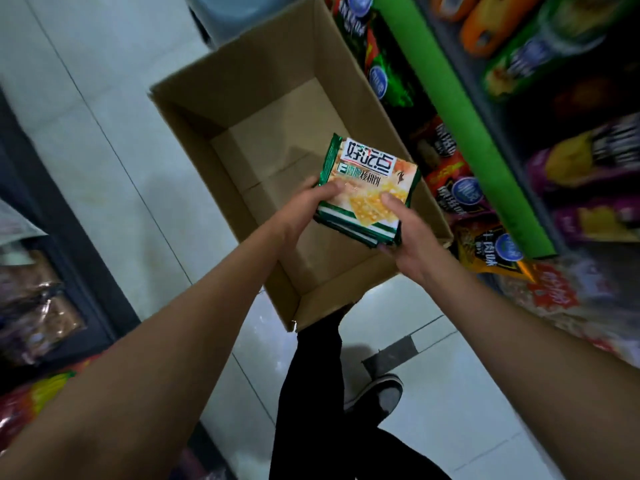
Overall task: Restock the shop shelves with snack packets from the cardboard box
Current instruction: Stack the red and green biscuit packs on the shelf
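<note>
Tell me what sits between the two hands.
In the head view, a stack of green snack packets sits between the left hand and right hand, held over the cardboard box.

The cardboard box is plain brown corrugated board, matt and slightly creased along its flaps. The biscuit packets are glossy printed plastic film with crimped green edges. The floor is smooth glazed tile with a faint sheen. The shelf edge looks like matt green plastic. Bagged snacks on the shelves are shiny foil-like film.
</note>
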Demonstrator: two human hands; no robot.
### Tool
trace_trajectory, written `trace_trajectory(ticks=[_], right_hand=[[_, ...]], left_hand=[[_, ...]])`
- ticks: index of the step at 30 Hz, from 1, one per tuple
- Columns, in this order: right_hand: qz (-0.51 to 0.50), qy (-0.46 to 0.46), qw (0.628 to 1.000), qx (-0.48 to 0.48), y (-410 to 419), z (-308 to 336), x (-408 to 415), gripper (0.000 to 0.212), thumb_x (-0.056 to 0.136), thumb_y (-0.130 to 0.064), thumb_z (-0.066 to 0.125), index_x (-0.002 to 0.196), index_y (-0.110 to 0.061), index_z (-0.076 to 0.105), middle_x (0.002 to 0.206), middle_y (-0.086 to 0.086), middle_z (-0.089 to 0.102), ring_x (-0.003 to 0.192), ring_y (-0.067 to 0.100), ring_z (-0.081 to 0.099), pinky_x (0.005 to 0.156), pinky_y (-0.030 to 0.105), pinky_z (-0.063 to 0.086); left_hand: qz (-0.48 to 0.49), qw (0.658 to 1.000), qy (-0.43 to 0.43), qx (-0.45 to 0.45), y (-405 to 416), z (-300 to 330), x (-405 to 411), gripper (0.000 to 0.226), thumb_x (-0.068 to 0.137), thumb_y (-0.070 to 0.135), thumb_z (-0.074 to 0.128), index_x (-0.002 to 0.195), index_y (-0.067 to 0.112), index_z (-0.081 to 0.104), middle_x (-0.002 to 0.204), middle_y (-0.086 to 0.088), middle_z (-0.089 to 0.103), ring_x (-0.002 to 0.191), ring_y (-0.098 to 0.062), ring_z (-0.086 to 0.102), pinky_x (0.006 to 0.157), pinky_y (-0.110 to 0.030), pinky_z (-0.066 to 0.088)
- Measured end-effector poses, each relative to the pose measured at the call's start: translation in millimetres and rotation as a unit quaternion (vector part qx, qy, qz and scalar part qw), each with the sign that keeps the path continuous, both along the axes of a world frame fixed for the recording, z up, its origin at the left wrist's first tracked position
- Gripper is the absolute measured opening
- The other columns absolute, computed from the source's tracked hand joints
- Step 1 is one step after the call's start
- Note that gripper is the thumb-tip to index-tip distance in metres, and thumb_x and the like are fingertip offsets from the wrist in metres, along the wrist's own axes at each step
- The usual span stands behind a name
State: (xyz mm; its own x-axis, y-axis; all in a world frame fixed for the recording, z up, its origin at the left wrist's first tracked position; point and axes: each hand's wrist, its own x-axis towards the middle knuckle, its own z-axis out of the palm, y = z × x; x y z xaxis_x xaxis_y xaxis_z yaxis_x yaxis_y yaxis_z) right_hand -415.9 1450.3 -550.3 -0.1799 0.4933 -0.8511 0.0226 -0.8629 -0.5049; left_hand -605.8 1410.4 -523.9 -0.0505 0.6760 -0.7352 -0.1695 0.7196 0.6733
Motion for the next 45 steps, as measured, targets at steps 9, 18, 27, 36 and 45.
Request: trace_trajectory(ticks=[9, 18, 27, 36, 45], right_hand=[[-0.022, -0.005, 0.988, 0.153, -30, 295, 39, 0.065, 0.073, -0.035, 0.080, 0.133, -0.017, 0.060, 0.121, 0.008, 0.072, 0.111, 0.028, 0.069, 0.101, 0.050, 0.052], [0.008, -0.019, 0.979, 0.202, -88, 538, 108, 0.036, 0.091, -0.042, 0.067, 0.119, -0.020, 0.068, 0.099, -0.001, 0.079, 0.084, 0.016, 0.076, 0.066, 0.034, 0.062], [-0.065, -0.053, 0.966, 0.245, -110, 648, 164, 0.061, 0.076, -0.064, 0.068, 0.128, -0.033, 0.061, 0.124, -0.006, 0.070, 0.111, 0.022, 0.067, 0.082, 0.047, 0.055], [-0.184, -0.095, 0.931, 0.300, -108, 691, 174, 0.045, 0.089, -0.057, 0.063, 0.131, -0.044, 0.054, 0.131, -0.025, 0.058, 0.109, 0.000, 0.054, 0.102, 0.057, 0.047], [-0.293, -0.119, 0.883, 0.345, -110, 680, 174, 0.089, 0.073, -0.069, 0.071, 0.150, -0.048, 0.032, 0.140, -0.018, 0.058, 0.129, 0.011, 0.053, 0.112, 0.054, 0.037]], left_hand=[[0.053, 0.995, -0.067, 0.053, -41, 260, 32, 0.053, 0.103, 0.056, 0.032, 0.124, 0.017, 0.062, 0.135, -0.017, 0.061, 0.122, -0.033, 0.059, 0.108, -0.051, 0.042], [-0.039, 0.991, -0.092, 0.084, -73, 467, 84, 0.043, 0.104, 0.047, 0.038, 0.132, 0.024, 0.060, 0.134, -0.007, 0.066, 0.129, -0.035, 0.057, 0.113, -0.056, 0.037], [-0.192, 0.960, -0.127, 0.158, -30, 586, 137, 0.047, 0.103, 0.046, 0.034, 0.102, 0.031, 0.078, 0.122, -0.008, 0.073, 0.107, -0.027, 0.072, 0.079, -0.041, 0.059], [-0.290, 0.923, -0.167, 0.189, 31, 631, 160, 0.056, 0.084, 0.052, 0.061, 0.135, 0.030, 0.058, 0.123, -0.003, 0.073, 0.107, -0.026, 0.072, 0.072, -0.041, 0.063], [-0.291, 0.911, -0.244, 0.160, 68, 621, 188, 0.041, 0.098, 0.019, 0.053, 0.139, 0.015, 0.051, 0.120, -0.011, 0.073, 0.105, -0.026, 0.073, 0.072, -0.035, 0.062]])
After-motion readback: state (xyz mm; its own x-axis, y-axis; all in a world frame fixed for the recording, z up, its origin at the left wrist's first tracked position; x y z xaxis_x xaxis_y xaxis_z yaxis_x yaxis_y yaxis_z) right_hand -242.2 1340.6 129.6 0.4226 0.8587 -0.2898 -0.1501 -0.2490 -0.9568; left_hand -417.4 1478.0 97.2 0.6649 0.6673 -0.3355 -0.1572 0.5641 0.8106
